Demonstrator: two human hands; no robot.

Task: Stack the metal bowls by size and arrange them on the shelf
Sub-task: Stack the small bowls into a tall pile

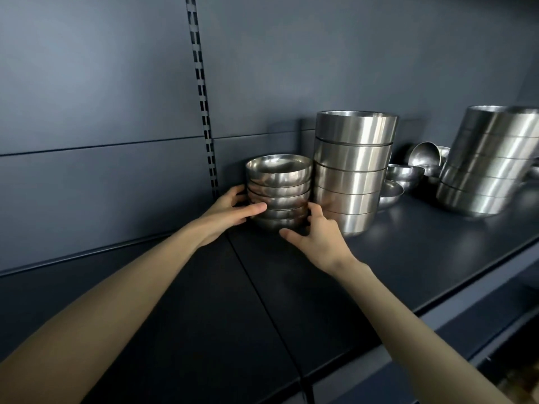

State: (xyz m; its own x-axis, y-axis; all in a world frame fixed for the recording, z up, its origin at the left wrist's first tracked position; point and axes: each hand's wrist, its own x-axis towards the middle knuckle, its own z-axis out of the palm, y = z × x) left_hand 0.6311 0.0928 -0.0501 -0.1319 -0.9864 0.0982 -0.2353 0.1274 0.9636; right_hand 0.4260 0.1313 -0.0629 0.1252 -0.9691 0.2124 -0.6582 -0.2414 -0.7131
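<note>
Head camera: Two bare forearms reach over a dark shelf (pixel 408 246) to a stack of small bowls (pixel 278 182), several shallow round steel bowls nested one inside another, rims up. The stack stands on the shelf close to the dark back panel (pixel 116 83), just right of the slotted upright (pixel 201 83).

The left hand (pixel 230 212) grasps the stack from its left side, with the thumb laid across the front of the middle bowls and the fingers curled round behind. The right hand (pixel 318 237) holds the stack's lower right side. Its fingers are bent against the lowest bowls in the narrow gap beside the neighbouring pile, and its thumb stretches out along the shelf at the stack's base.

Touching or almost touching the small bowls on the right is a taller stack of larger bowls (pixel 353 170), five straight-sided steel bowls that rise well above them. Farther right stands a second tall stack (pixel 490 161), which tilts in this wide-angle view. Between the two tall piles lie loose bowls (pixel 405 173), some upright and at least one tipped on its side.
</note>
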